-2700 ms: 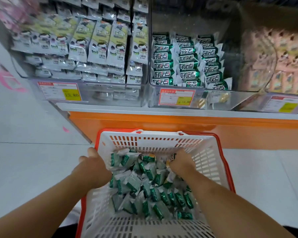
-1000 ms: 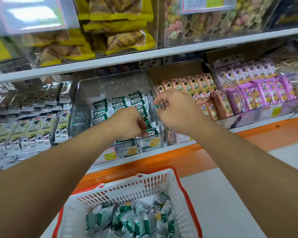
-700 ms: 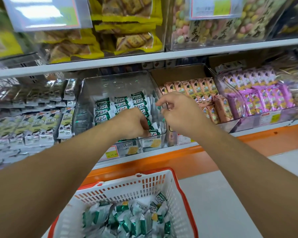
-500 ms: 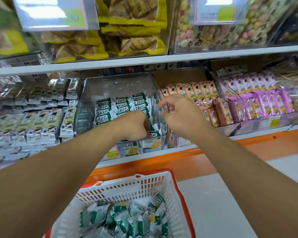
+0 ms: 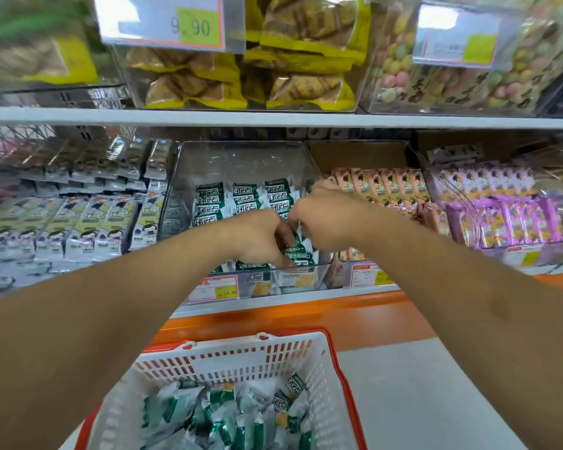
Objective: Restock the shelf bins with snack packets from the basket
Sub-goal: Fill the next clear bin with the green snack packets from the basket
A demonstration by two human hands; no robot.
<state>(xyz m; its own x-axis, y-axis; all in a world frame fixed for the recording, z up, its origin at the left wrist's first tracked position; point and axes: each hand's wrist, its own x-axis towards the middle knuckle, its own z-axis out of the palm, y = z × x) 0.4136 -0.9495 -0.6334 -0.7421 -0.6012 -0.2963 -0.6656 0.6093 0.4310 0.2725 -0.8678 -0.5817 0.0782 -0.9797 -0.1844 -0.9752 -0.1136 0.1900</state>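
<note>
Both arms reach far into the clear bin (image 5: pixel 241 157); left hand (image 5: pixel 257 237) and right hand (image 5: pixel 325 219), fingers curled, pinch green snack packets (image 5: pixel 298 251) together above the basket (image 5: pixel 241 355)

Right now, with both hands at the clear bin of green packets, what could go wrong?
1. Both hands, left hand and right hand, work at the front row of green packets, close to the low front wall of the clear bin; a packet could slip over it, perhaps missing the basket below.
2. The pink packets sit right beside; the right forearm could disturb that row.
</note>
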